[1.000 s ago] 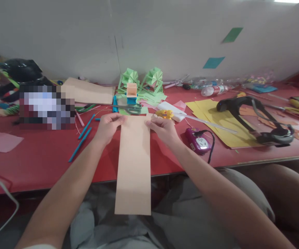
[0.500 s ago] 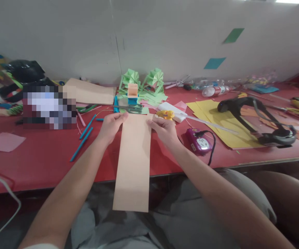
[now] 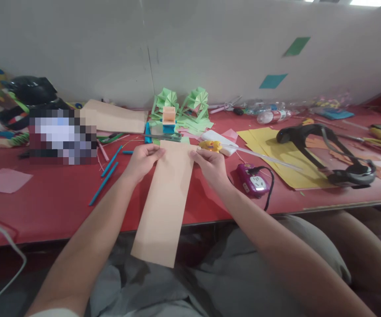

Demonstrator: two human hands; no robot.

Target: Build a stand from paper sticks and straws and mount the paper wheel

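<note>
A long tan strip of cardboard [image 3: 166, 202] slants between my hands, its lower end hanging past the table's front edge over my lap. My left hand [image 3: 143, 162] pinches its far left corner between thumb and fingers. At the far right corner, my right hand [image 3: 211, 165] grips it the same way. Just beyond the strip's far end lies a pair of scissors [image 3: 170, 137], partly hidden. A yellow glue gun [image 3: 210, 145] with a long clear glue stick [image 3: 263, 156] rests right behind my right hand.
Green folded-paper pieces [image 3: 197, 100] stand at the back behind a small box [image 3: 169, 115]. Rolled blue paper sticks [image 3: 103, 184] lie left. To the right are a purple power socket [image 3: 253, 179], yellow paper [image 3: 276, 154] and a black headset-like frame [image 3: 325, 149]. Another cardboard sheet [image 3: 118, 116] lies back left.
The cardboard strip has turned, its near end swinging left and its far end shifting slightly right. Both hands keep their hold on the corners.
</note>
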